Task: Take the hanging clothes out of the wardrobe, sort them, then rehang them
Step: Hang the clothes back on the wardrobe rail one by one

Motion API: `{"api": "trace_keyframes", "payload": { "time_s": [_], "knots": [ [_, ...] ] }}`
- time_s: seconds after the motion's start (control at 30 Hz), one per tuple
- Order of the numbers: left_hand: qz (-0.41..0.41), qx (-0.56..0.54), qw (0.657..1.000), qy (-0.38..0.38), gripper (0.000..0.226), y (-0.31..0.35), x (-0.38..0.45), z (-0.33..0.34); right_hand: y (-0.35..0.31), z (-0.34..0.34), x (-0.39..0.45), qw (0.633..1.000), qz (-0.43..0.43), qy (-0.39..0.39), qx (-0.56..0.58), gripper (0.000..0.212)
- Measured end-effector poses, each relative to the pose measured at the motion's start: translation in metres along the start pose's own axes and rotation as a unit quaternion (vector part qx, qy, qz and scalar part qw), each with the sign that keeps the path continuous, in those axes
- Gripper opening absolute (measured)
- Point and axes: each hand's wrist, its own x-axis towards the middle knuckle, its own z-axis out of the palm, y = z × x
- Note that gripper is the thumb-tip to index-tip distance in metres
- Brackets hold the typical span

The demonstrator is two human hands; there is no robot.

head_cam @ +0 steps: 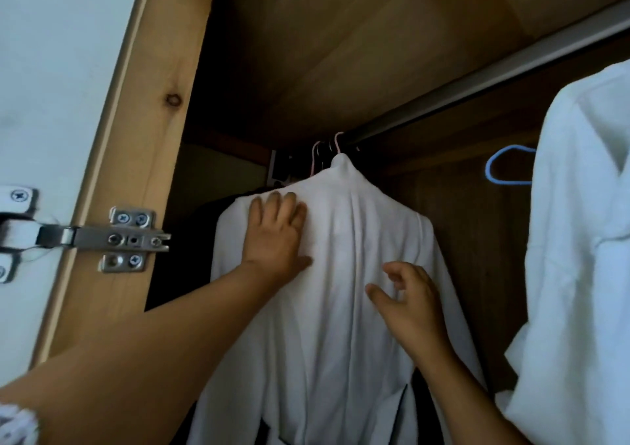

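A white garment (pixel 344 308) hangs on a pink hanger (pixel 337 141) from the metal rail (pixel 477 83) inside the wooden wardrobe. My left hand (pixel 276 236) lies flat on its left shoulder, fingers straight. Lower and to the right, my right hand (pixel 409 304) hovers at the cloth with fingers loosely spread and slightly bent, holding nothing. Dark clothes (pixel 191 240) hang behind the white garment at the rail's left end. A second white garment (pixel 579 240) hangs at the far right.
The wardrobe door (pixel 51 86) stands open at the left, with a metal hinge (pixel 129 238) on the wooden frame. A blue hanger (pixel 504 165) shows behind the right garment. The rail between the two white garments carries nothing.
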Motion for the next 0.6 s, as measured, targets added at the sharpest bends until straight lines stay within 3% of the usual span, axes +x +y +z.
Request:
{"api": "trace_keyframes", "payload": {
  "time_s": [0.1,0.2,0.4,0.6],
  "knots": [
    [0.03,-0.128,0.991,0.032,0.066,0.013,-0.044,-0.008,-0.008,0.001,-0.015,0.999,0.014,0.01,0.044,0.027],
    [0.003,-0.221,0.975,-0.018,0.051,0.02,-0.106,-0.009,-0.017,0.003,-0.043,0.995,0.029,0.014,0.095,0.019],
    [-0.041,-0.268,0.951,-0.145,0.04,0.012,-0.227,-0.013,-0.051,0.007,-0.124,0.986,0.036,-0.041,0.158,0.016],
    [-0.113,-0.313,0.927,-0.173,0.044,-0.02,-0.323,-0.035,-0.089,0.015,-0.226,0.963,0.083,-0.16,0.202,0.009]
  ]
}}
